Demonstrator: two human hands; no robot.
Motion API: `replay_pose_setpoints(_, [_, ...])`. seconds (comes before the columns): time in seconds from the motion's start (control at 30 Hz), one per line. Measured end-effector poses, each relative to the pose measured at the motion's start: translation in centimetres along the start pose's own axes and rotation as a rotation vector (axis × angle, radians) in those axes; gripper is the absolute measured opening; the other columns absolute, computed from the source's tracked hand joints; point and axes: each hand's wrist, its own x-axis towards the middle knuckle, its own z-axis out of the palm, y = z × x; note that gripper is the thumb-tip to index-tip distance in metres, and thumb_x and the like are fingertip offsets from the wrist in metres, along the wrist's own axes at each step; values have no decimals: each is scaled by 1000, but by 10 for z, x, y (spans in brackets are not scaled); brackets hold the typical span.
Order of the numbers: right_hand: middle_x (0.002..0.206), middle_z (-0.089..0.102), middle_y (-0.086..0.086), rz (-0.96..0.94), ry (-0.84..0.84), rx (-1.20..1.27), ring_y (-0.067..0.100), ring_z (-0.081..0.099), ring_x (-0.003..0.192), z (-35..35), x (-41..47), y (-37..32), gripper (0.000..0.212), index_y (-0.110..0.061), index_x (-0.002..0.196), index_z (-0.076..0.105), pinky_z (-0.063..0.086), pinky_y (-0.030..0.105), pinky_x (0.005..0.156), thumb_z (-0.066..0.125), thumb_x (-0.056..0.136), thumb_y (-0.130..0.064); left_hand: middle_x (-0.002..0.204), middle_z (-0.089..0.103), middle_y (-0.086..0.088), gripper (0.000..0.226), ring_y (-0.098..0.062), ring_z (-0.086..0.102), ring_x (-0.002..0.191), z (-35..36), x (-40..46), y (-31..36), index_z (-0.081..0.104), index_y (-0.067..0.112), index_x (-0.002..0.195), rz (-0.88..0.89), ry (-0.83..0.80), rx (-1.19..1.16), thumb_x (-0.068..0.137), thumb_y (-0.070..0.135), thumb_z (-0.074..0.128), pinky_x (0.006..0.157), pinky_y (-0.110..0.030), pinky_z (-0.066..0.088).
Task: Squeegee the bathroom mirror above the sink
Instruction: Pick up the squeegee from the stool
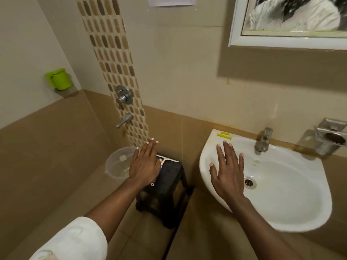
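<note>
Bathroom mirror [293, 15] well above flat, empty hands

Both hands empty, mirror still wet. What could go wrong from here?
1. The left hand hovers over the black stool, hiding most of what lies on it; a blind reach might knock the item off.
2. The mirror sits high and right, half out of frame; strokes may miss its far side.
3. Runoff would likely drip towards the sink rim and tap.
</note>
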Motion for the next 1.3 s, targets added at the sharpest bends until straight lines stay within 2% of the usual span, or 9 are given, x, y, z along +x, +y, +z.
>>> replay_pose_setpoints(0.27, [161, 13, 3, -6, -81, 40, 17, 5, 149, 55, 49, -54, 59, -20, 150, 25, -2, 42, 120, 33, 94, -38, 160, 13, -6, 67, -23, 16, 146, 42, 46, -76, 17, 15, 151, -40, -117, 2, 94, 36, 45, 116, -48, 17])
replay_pose_setpoints(0.43, [160, 16, 4, -14, -144, 77, 19, 9, 148, 98, 62, -93, 59, -19, 149, 27, 0, 41, 119, 36, 94, -37, 160, 10, -7, 70, -26, 16, 145, 74, 58, -128, 14, 15, 151, -97, -249, -26, 94, 37, 47, 115, -49, 16])
replay_pose_setpoints(0.53, [160, 17, 5, -16, -183, 61, 21, 10, 148, 123, 68, -110, 59, -18, 149, 27, 5, 45, 119, 37, 93, -37, 160, 9, -7, 70, -25, 14, 146, 89, 64, -153, 12, 15, 151, -93, -283, -16, 94, 37, 47, 115, -49, 16])
replay_pose_setpoints(0.6, [160, 16, 5, -16, -218, 39, 20, 8, 148, 138, 70, -117, 60, -19, 150, 25, 3, 44, 119, 38, 94, -36, 160, 8, -7, 69, -25, 14, 146, 96, 66, -165, 12, 15, 151, -97, -304, -31, 95, 37, 46, 115, -49, 18])
replay_pose_setpoints(1.03, [161, 12, 5, 14, -506, 53, 20, 5, 149, 249, 68, -145, 62, -19, 152, 16, 4, 44, 119, 37, 96, -36, 160, 8, -10, 69, -27, 15, 145, 152, 71, -213, 12, 12, 151, -171, -432, -139, 96, 34, 47, 115, -48, 20])
replay_pose_setpoints(1.3, [160, 14, 7, 73, -620, 105, 22, 10, 148, 312, 61, -144, 62, -17, 151, 18, 8, 46, 119, 40, 96, -36, 159, 12, -12, 70, -29, 19, 144, 204, 75, -223, 13, 10, 151, -218, -500, -209, 95, 33, 49, 114, -49, 21])
